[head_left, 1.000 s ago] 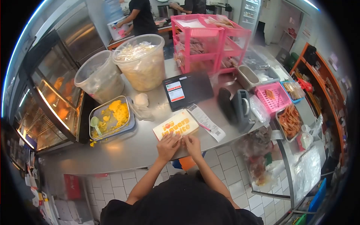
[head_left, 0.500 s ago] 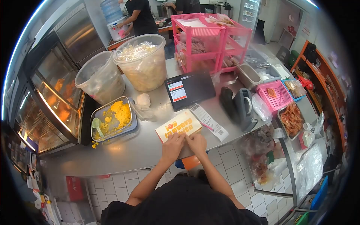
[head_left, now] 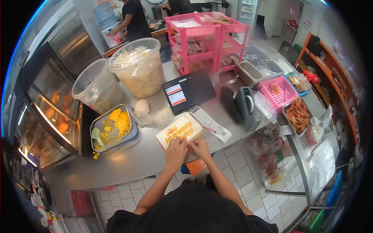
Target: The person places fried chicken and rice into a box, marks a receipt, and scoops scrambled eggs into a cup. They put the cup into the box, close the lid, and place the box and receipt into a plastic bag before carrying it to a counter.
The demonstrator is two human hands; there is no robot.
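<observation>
A white cardboard food box (head_left: 179, 131) with orange and yellow lettering lies closed on the steel counter in front of me. My left hand (head_left: 176, 152) rests on the near edge of its lid, fingers stretched over the print. Close beside it, my right hand (head_left: 199, 149) has its fingers bent and pinched at the box's front edge. The fingertips partly hide that edge. Just right of the box lies a long printed receipt (head_left: 210, 123) with a pink pen (head_left: 209, 128) across it. Behind the box stands a black tablet (head_left: 190, 91) with its screen lit.
At left, a metal tray (head_left: 110, 134) holds yellow food and a green spoon, beside a heated glass display cabinet (head_left: 54, 105). Two large tubs (head_left: 136, 73) stand behind. A tape dispenser (head_left: 246, 110), pink rack (head_left: 210, 42) and pink basket (head_left: 278, 93) are at right. A co-worker (head_left: 136, 21) stands behind.
The view has shifted slightly, so the counter things sit a little further left. Both hands stay at the box's near edge, and the right fingers have moved slightly along it.
</observation>
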